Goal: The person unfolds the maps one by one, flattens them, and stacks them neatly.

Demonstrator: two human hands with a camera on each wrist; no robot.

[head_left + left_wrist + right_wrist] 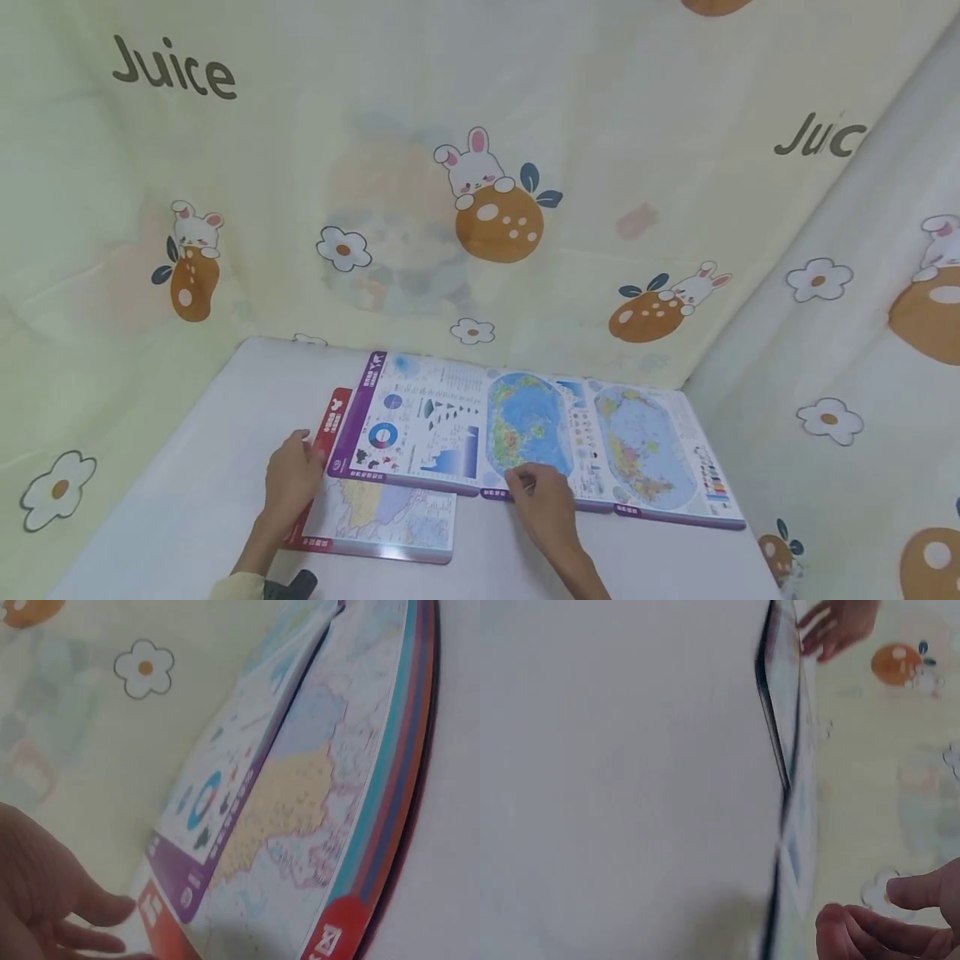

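A purple-edged folding world map (pixel 431 417) lies spread across the table, several printed panels showing. Its left part overlaps a folded map with a red edge (pixel 390 546), which shows a tan and lilac area. My left hand (pixel 294 475) is at the red edge, thumb and fingers apart. In the left wrist view, that hand (pixel 45 900) is beside the red corner; whether it touches is unclear. Over the near edge of the purple-edged map is my right hand (pixel 543 504), fingers bent. The right wrist view shows a gap between that hand's (pixel 900 922) thumb and fingers.
The white table (pixel 637 567) extends in front of the maps. A pale curtain (pixel 300 167) printed with rabbits, fruit and flowers hangs behind and along both sides. A dark strap or device (pixel 292 586) is on the left wrist.
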